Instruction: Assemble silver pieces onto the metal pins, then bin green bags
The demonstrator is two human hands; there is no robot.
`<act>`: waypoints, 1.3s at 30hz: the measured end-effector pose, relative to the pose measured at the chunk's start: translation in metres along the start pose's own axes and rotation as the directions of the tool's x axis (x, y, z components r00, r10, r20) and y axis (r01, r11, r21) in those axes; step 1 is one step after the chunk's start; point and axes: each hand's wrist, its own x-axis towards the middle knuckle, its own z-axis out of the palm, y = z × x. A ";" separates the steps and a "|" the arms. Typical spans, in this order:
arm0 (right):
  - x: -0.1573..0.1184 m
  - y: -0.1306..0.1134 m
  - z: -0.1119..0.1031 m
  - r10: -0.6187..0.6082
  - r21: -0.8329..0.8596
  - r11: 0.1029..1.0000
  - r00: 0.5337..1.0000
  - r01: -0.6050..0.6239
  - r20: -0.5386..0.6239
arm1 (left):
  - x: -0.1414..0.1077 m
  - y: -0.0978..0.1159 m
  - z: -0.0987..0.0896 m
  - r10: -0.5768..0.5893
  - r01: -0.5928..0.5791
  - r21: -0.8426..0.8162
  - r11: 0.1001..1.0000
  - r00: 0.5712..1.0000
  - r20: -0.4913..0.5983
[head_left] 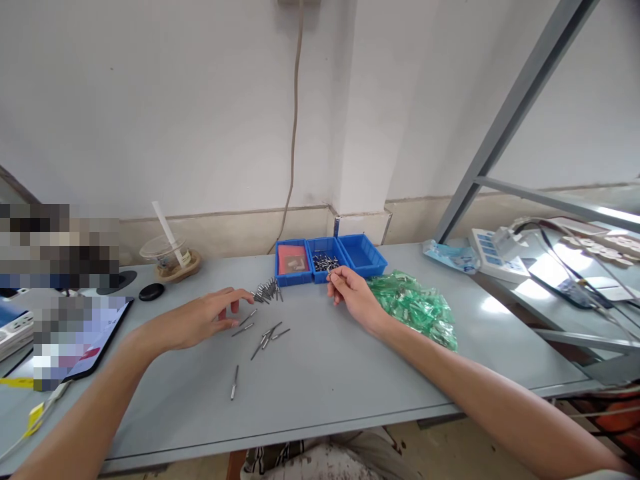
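My left hand (213, 317) hovers over the table with fingers apart, its index fingertip beside a fanned pile of slim metal pins (267, 291). Several loose pins (265, 340) lie scattered nearer to me, one pin (235, 383) on its own. At the front edge of the middle blue bin (320, 277), my right hand (353, 293) is closed in a pinch; what its fingertips hold is too small to make out. Small dark and silvery metal parts (326, 263) fill the bottom of that bin.
A left blue bin (280, 280) holds a pinkish-red packet; a right blue bin (367, 257) adjoins. Green plastic bags (417, 307) lie by my right forearm. A tablet (95, 333), a cup with a straw (165, 250), a power strip (497, 253) and a metal frame (515, 113) flank the table.
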 end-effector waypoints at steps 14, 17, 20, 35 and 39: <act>0.003 0.005 -0.002 0.009 -0.022 1.000 1.000 -0.010 -0.007 | 0.016 0.015 -0.002 0.034 0.000 -0.137 0.991 0.969 0.246; 0.004 0.005 -0.002 0.010 -0.021 1.000 1.000 -0.010 -0.009 | 0.018 0.016 0.004 0.069 -0.033 -0.162 0.986 0.973 0.222; 0.004 0.005 -0.001 0.013 -0.018 1.000 1.000 -0.013 -0.008 | 0.020 0.016 0.013 0.091 -0.066 -0.150 0.987 0.982 0.168; 0.003 0.005 0.000 0.023 -0.027 0.999 1.000 -0.023 0.001 | 0.026 0.000 0.029 0.027 -0.027 -0.005 1.000 0.994 -0.102; 0.003 0.004 0.000 0.024 -0.026 0.999 1.000 -0.024 0.002 | 0.027 -0.005 0.027 -0.005 0.014 0.055 0.998 0.986 -0.168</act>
